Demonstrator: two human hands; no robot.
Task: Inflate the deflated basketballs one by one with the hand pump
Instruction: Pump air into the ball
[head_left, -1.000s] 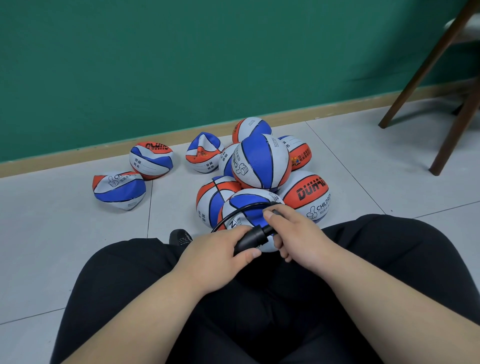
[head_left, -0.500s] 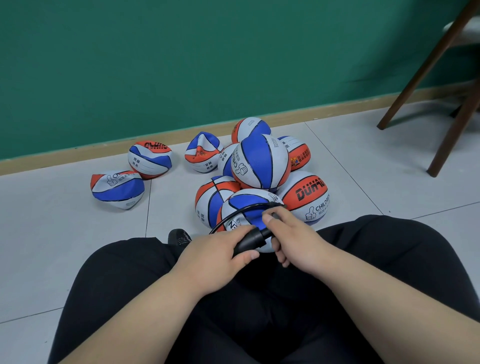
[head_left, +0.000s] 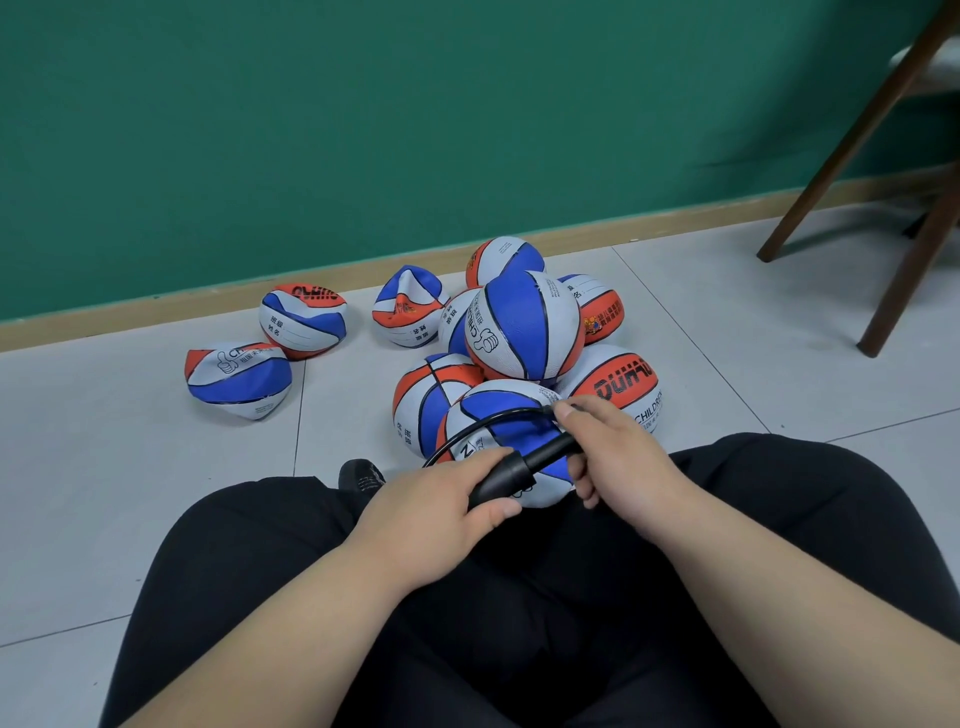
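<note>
From the head camera, the person sits on the floor with the basketballs heaped just ahead of the knees, near the floor's wall edge. The left hand is wrapped firmly round the barrel of the hand pump. The right hand curls round the pump's far end, its forefinger lying on the tip of the hose. The hose loops over the nearest ball, which rests between the legs, touching the heap. Whether the needle is in the valve is hidden by the right hand.

By my reading the job is partly done. The top ball, the orange-lettered ball and several others around them look round and full. The nearest ball looks mostly filled. Three crumpled balls lie apart to the left, closer to the wall: the left flat ball, the middle flat ball and the peaked flat ball. These appear to be what is left.
</note>
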